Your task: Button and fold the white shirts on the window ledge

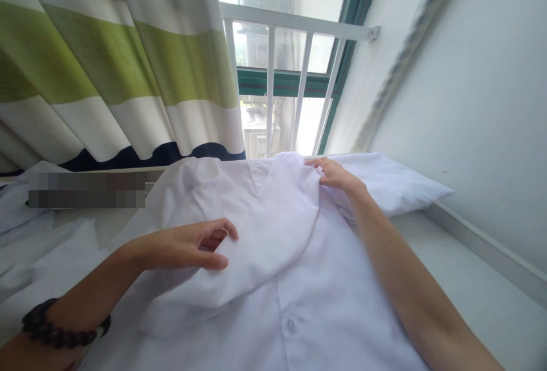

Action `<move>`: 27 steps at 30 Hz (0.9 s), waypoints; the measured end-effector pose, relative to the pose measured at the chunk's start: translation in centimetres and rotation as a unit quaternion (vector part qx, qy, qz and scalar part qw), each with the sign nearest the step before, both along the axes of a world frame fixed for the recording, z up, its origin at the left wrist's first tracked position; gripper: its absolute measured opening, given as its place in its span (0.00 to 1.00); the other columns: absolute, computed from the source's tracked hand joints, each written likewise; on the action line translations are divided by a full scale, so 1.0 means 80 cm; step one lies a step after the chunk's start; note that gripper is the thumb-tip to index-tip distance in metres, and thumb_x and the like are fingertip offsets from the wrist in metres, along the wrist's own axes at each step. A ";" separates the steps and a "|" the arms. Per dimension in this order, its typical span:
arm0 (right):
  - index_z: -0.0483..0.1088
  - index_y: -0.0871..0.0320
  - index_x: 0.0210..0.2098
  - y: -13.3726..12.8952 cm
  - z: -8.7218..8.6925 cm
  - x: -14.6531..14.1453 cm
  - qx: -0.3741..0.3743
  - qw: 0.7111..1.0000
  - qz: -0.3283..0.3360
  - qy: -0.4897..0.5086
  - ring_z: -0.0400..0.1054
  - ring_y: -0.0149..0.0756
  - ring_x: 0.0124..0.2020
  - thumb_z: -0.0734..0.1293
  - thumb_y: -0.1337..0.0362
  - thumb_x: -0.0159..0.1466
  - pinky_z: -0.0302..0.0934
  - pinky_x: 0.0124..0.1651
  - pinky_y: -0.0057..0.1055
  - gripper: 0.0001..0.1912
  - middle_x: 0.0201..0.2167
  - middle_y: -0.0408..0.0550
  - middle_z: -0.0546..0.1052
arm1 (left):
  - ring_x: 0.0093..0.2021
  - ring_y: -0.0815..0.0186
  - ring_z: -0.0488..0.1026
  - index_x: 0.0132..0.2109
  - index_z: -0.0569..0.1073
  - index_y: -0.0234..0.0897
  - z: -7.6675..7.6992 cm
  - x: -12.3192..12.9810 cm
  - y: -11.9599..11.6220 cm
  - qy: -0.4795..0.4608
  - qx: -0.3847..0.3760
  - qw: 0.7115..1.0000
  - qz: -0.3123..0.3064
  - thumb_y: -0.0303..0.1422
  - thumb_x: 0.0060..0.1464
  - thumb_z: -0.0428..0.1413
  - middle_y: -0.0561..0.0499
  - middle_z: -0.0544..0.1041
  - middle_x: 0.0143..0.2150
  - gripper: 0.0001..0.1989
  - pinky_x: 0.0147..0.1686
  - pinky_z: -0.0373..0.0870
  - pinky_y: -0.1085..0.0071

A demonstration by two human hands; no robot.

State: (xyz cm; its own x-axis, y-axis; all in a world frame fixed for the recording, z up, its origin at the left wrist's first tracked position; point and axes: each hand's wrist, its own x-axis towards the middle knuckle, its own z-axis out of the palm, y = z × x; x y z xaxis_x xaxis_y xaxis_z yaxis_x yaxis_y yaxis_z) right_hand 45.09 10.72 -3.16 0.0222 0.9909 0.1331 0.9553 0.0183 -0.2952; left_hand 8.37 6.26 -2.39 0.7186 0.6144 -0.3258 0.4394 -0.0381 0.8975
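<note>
A white buttoned garment (337,280) lies spread over a pale surface in the head view, with one button showing low in the middle. One of its sleeves is folded diagonally across the front. My left hand (192,245), above a dark braided bracelet on the wrist, rests by this sleeve with thumb and fingers apart and nothing between them. At the garment's upper right, by the shoulder, my right hand (331,174) has its fingertips on the white cloth, pinching its edge.
More white cloth (60,251) lies at the left. A white sleeve or cloth piece (393,183) extends to the right, near the wall (482,103). Behind are a striped curtain (183,63), white railings (294,16) and a green-framed window.
</note>
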 end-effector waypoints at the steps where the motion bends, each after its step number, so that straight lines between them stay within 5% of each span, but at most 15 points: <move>1: 0.69 0.52 0.56 0.001 0.000 -0.002 0.007 1.000 0.015 0.008 0.66 0.39 0.51 0.67 0.67 0.57 0.59 0.52 0.30 0.26 0.54 0.47 0.73 | 0.32 0.66 0.72 0.36 0.75 0.38 0.002 0.001 0.001 0.000 -0.005 1.000 -0.028 0.34 0.46 0.64 0.53 0.75 0.30 0.09 0.31 0.70 0.78; 3: 0.73 0.54 0.51 0.001 0.003 -0.004 0.022 1.000 0.014 0.016 0.67 0.41 0.51 0.63 0.67 0.60 0.59 0.52 0.30 0.19 0.52 0.47 0.75 | 0.28 0.70 0.70 0.33 0.72 0.37 0.011 0.004 0.002 -0.062 -0.026 0.998 0.003 0.35 0.48 0.63 0.55 0.72 0.28 0.08 0.26 0.69 0.80; 6: 0.74 0.55 0.49 -0.005 0.015 -0.001 0.020 1.000 -0.020 0.008 0.67 0.46 0.52 0.65 0.65 0.59 0.60 0.52 0.32 0.18 0.50 0.48 0.76 | 0.22 0.73 0.69 0.41 0.68 0.42 0.025 0.011 0.002 -0.249 -0.048 0.947 0.199 0.35 0.48 0.64 0.59 0.71 0.26 0.15 0.21 0.69 0.82; 9: 0.68 0.52 0.57 -0.023 0.038 0.000 -0.098 0.995 0.010 -0.018 0.64 0.51 0.56 0.73 0.60 0.50 0.58 0.57 0.39 0.35 0.56 0.50 0.71 | 0.24 0.72 0.73 0.42 0.67 0.43 0.026 0.018 0.006 -0.357 -0.033 0.884 0.299 0.31 0.44 0.66 0.60 0.73 0.27 0.19 0.22 0.73 0.80; 13: 0.54 0.50 0.66 -0.053 0.074 -0.027 -0.170 0.979 0.110 -0.016 0.50 0.52 0.66 0.74 0.51 0.49 0.49 0.65 0.45 0.49 0.67 0.50 0.56 | 0.27 0.69 0.76 0.41 0.68 0.41 0.014 0.025 0.008 -0.333 -0.079 0.892 0.294 0.27 0.44 0.65 0.56 0.76 0.34 0.18 0.23 0.76 0.77; 16: 0.50 0.49 0.67 -0.072 0.085 -0.066 -0.122 0.970 0.210 0.006 0.48 0.51 0.66 0.75 0.51 0.48 0.49 0.65 0.46 0.52 0.67 0.49 0.53 | 0.30 0.69 0.76 0.46 0.68 0.39 0.008 0.031 0.002 -0.342 -0.137 0.887 0.277 0.22 0.48 0.59 0.52 0.77 0.41 0.18 0.26 0.77 0.76; 20: 0.44 0.51 0.67 -0.086 0.071 -0.128 0.011 0.953 0.303 0.019 0.45 0.52 0.67 0.78 0.54 0.44 0.46 0.65 0.50 0.59 0.66 0.54 0.52 | 0.36 0.69 0.77 0.51 0.65 0.36 0.008 0.039 -0.009 -0.417 -0.171 0.855 0.254 0.14 0.43 0.50 0.47 0.76 0.48 0.27 0.35 0.77 0.74; 22: 0.49 0.55 0.65 -0.087 0.061 -0.156 0.055 0.948 0.312 0.018 0.51 0.52 0.64 0.78 0.54 0.45 0.48 0.63 0.50 0.55 0.63 0.57 0.58 | 0.39 0.70 0.77 0.53 0.63 0.38 0.011 0.043 -0.016 -0.439 -0.171 0.848 0.242 0.12 0.41 0.48 0.47 0.75 0.50 0.31 0.37 0.76 0.76; 25: 0.63 0.61 0.52 -0.078 0.055 -0.176 0.088 0.962 0.258 0.011 0.67 0.45 0.48 0.70 0.61 0.58 0.56 0.55 0.45 0.24 0.44 0.54 0.75 | 0.46 0.70 0.77 0.58 0.58 0.41 0.016 0.044 -0.024 -0.453 -0.165 0.852 0.203 0.12 0.40 0.47 0.48 0.73 0.54 0.37 0.44 0.75 0.74; 27: 0.68 0.60 0.40 -0.065 0.058 -0.164 0.112 0.973 0.198 0.033 0.70 0.40 0.37 0.64 0.69 0.61 0.60 0.48 0.41 0.07 0.32 0.49 0.76 | 0.52 0.67 0.74 0.62 0.54 0.43 0.018 0.041 -0.024 -0.442 -0.150 0.868 0.168 0.14 0.41 0.47 0.48 0.72 0.56 0.40 0.51 0.72 0.68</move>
